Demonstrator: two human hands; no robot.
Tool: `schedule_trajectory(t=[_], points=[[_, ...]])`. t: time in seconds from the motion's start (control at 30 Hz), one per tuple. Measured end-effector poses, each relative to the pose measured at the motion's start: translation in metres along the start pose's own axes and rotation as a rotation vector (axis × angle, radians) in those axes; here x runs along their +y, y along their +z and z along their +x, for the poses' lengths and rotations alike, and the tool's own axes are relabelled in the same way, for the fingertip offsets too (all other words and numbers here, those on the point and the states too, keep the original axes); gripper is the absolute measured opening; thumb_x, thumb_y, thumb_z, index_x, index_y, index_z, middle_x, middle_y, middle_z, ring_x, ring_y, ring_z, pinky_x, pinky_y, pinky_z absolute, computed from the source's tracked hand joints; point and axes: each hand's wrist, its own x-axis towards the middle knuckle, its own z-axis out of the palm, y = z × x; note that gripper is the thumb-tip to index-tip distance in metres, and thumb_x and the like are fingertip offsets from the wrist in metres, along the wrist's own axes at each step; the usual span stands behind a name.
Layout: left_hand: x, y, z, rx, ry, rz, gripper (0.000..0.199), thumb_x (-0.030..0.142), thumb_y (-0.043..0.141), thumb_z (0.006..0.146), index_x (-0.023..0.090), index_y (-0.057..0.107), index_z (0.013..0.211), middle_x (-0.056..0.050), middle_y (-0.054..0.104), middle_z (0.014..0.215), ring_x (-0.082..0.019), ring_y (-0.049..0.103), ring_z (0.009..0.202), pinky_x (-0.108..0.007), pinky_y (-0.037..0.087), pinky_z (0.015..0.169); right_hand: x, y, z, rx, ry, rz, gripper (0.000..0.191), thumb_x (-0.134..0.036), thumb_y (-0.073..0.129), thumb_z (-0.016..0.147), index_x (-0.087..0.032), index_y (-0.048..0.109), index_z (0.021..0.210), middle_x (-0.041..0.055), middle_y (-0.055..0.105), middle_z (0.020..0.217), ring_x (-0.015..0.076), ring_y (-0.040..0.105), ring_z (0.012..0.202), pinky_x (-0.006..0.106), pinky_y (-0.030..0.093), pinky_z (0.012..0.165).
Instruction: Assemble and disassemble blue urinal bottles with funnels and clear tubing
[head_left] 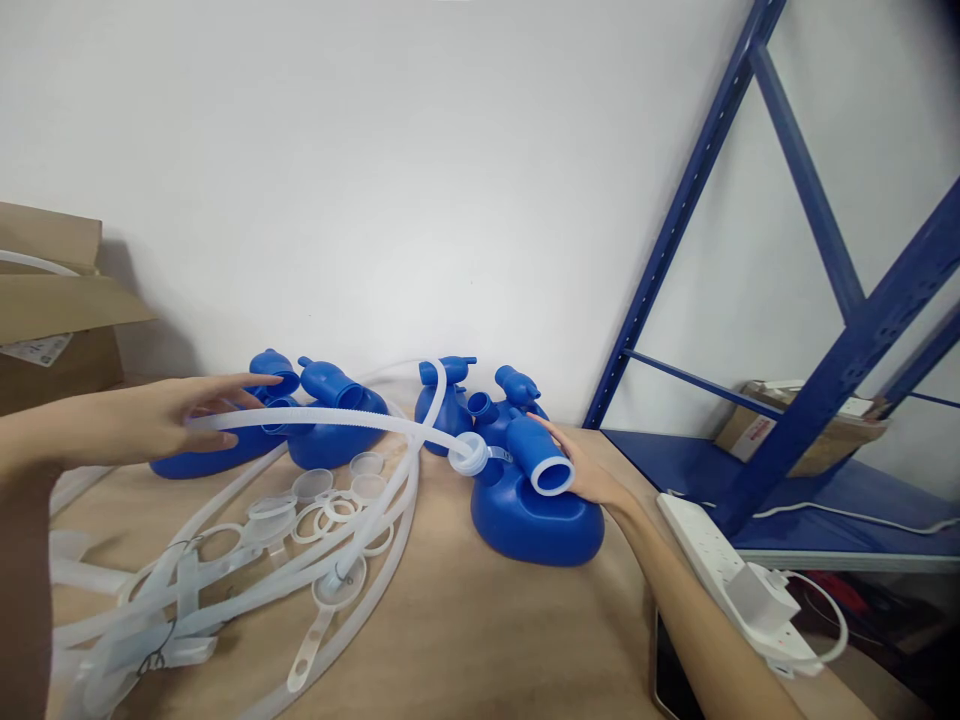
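My left hand [199, 412] is at the left with its fingers and thumb spread. A translucent ribbed hose [367, 420] passes between thumb and fingers; whether the palm touches it is hidden. The hose runs right to a white screw cap [469, 455] beside a blue urinal bottle [536, 520]. That bottle stands on the table, its wide white-rimmed mouth facing me. My right hand [581, 470] grips its neck from behind and the right, fingertips partly hidden. Under my left hand stand more blue bottles [330, 440].
Coiled hoses [390, 570], clear lids [311, 485], rings and a white strap [311, 650] cover the table's left. More blue bottles [446, 410] stand near the wall. A cardboard box [60, 310] is at left; a power strip [720, 560], phone [667, 670] and blue shelf [675, 470] at right.
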Motion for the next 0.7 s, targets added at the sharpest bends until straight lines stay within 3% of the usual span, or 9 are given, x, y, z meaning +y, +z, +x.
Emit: schedule_trajectory(t=[0.07, 0.1, 0.2, 0.3, 0.4, 0.47, 0.53, 0.63, 0.7], points=[[0.018, 0.005, 0.002, -0.177, 0.069, -0.038, 0.07, 0.062, 0.048, 0.091, 0.026, 0.05, 0.151, 0.001, 0.077, 0.116, -0.018, 0.071, 0.1, -0.03, 0.053, 0.088, 0.0, 0.0, -0.001, -0.006, 0.004, -0.005, 0.105, -0.044, 0.084, 0.077, -0.031, 0.026, 0.164, 0.0116, 0.07, 0.126, 0.0418, 0.066, 0.122, 0.053, 0.058, 0.094], [0.034, 0.006, 0.002, -0.171, 0.077, 0.013, 0.066, 0.05, 0.054, 0.091, 0.027, 0.047, 0.153, -0.001, 0.075, 0.123, -0.02, 0.071, 0.104, -0.032, 0.053, 0.09, 0.001, 0.0, -0.001, -0.009, 0.007, -0.005, 0.106, -0.045, 0.084, 0.077, -0.031, 0.025, 0.164, 0.0117, 0.071, 0.125, 0.0414, 0.066, 0.121, 0.053, 0.058, 0.095], [0.104, 0.011, -0.004, 0.017, 0.194, 0.296, 0.075, 0.022, 0.063, 0.082, 0.029, 0.046, 0.154, -0.006, 0.066, 0.141, -0.028, 0.069, 0.11, -0.044, 0.052, 0.096, 0.003, 0.0, -0.001, -0.005, 0.015, 0.001, 0.107, -0.044, 0.084, 0.077, -0.031, 0.024, 0.164, 0.0117, 0.07, 0.126, 0.0402, 0.066, 0.121, 0.053, 0.057, 0.098], [0.184, 0.03, -0.01, 0.14, 0.353, 0.327, 0.07, 0.022, 0.068, 0.086, 0.025, 0.048, 0.153, -0.013, 0.064, 0.144, -0.034, 0.061, 0.129, -0.051, 0.045, 0.108, 0.0, 0.006, 0.0, -0.002, 0.017, 0.006, 0.108, -0.045, 0.085, 0.075, -0.032, 0.024, 0.164, 0.0106, 0.07, 0.128, 0.0389, 0.066, 0.123, 0.052, 0.056, 0.101], [0.239, 0.065, -0.011, 0.029, 0.474, 0.274, 0.06, 0.035, 0.064, 0.096, 0.018, 0.05, 0.151, -0.018, 0.066, 0.139, -0.033, 0.063, 0.127, -0.046, 0.049, 0.105, -0.011, 0.015, 0.002, -0.024, 0.014, 0.007, 0.113, -0.046, 0.087, 0.072, -0.031, 0.024, 0.164, 0.01, 0.071, 0.125, 0.0371, 0.068, 0.119, 0.047, 0.057, 0.1], [0.253, 0.088, -0.007, -0.079, 0.438, 0.274, 0.067, 0.048, 0.063, 0.098, 0.009, 0.05, 0.151, -0.023, 0.067, 0.135, -0.035, 0.066, 0.122, -0.042, 0.056, 0.093, -0.019, 0.022, 0.003, -0.042, 0.004, 0.01, 0.115, -0.046, 0.088, 0.069, -0.029, 0.025, 0.164, 0.0102, 0.072, 0.122, 0.0348, 0.071, 0.113, 0.045, 0.057, 0.099], [0.253, 0.106, 0.0, -0.13, 0.378, 0.261, 0.069, 0.053, 0.054, 0.102, 0.005, 0.048, 0.151, -0.024, 0.071, 0.127, -0.035, 0.071, 0.112, -0.038, 0.058, 0.082, -0.025, 0.027, 0.004, -0.052, -0.007, 0.017, 0.117, -0.048, 0.088, 0.068, -0.028, 0.026, 0.164, 0.0096, 0.073, 0.117, 0.0319, 0.072, 0.106, 0.043, 0.056, 0.098], [0.241, 0.123, 0.01, -0.118, 0.329, 0.121, 0.07, 0.056, 0.043, 0.105, 0.009, 0.042, 0.156, -0.02, 0.074, 0.119, -0.034, 0.075, 0.101, -0.039, 0.058, 0.078, -0.026, 0.03, 0.005, -0.062, -0.013, 0.038, 0.117, -0.05, 0.088, 0.067, -0.026, 0.026, 0.164, 0.007, 0.074, 0.104, 0.0292, 0.073, 0.099, 0.042, 0.055, 0.098], [0.234, 0.131, 0.015, -0.105, 0.295, -0.043, 0.076, 0.059, 0.05, 0.101, 0.013, 0.036, 0.16, -0.018, 0.074, 0.12, -0.034, 0.075, 0.101, -0.04, 0.058, 0.08, -0.023, 0.029, 0.005, -0.062, -0.01, 0.047, 0.117, -0.051, 0.088, 0.067, -0.026, 0.028, 0.164, 0.0053, 0.072, 0.097, 0.0282, 0.072, 0.094, 0.041, 0.055, 0.096]])
